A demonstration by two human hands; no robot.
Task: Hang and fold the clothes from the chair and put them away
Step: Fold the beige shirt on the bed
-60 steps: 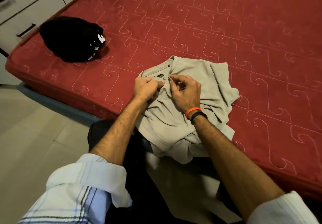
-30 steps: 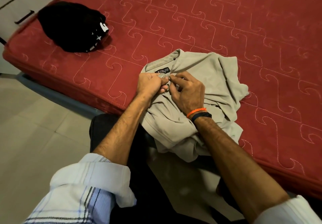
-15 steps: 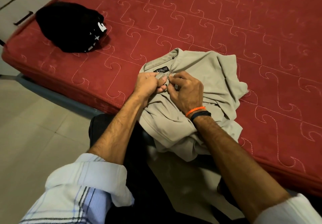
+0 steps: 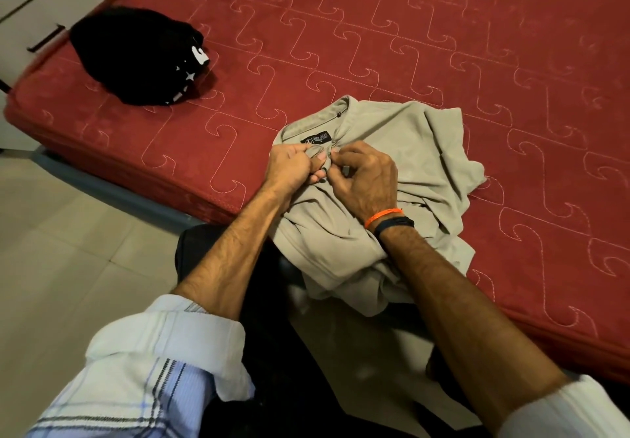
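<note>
Head view: rumpled, soft grey shirt [image 4: 402, 178] lies on the quilted red mattress [image 4: 375, 45], draping over its near edge. Left hand [image 4: 293, 164] and right hand [image 4: 366, 178] both pinch fabric below its collar. Farther left lies a black garment [image 4: 136, 55].

Beige shirt [image 4: 402, 151], black garment [image 4: 136, 59], red quilted mattress [image 4: 443, 28] with swirl stitching.

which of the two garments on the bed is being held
The beige shirt near the mattress edge: both hands pinch its placket just below the collar label. The black garment lies untouched at the far left corner.
</note>
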